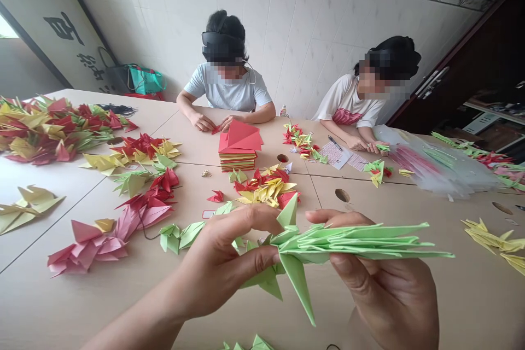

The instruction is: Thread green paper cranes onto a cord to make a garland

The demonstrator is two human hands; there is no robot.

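A bundle of light green folded paper pieces (353,243) is held up above the table, its long points facing right. My left hand (229,257) pinches its left end between thumb and fingers, beside a few green points that stick up and down. Around the middle of the stack, my right hand (381,284) is closed, thumb below and fingers behind. A string of green, red and pink folded pieces (98,246) lies on the table to the left. Behind the bundle sits a cluster of yellow and red pieces (266,188).
A stack of red, yellow and green paper (238,156) stands mid-table (61,306). A large heap of folded pieces (53,128) lies at the far left. Two people sit opposite, handling paper. Plastic bags (443,169) and yellow pieces (492,238) are on the right.
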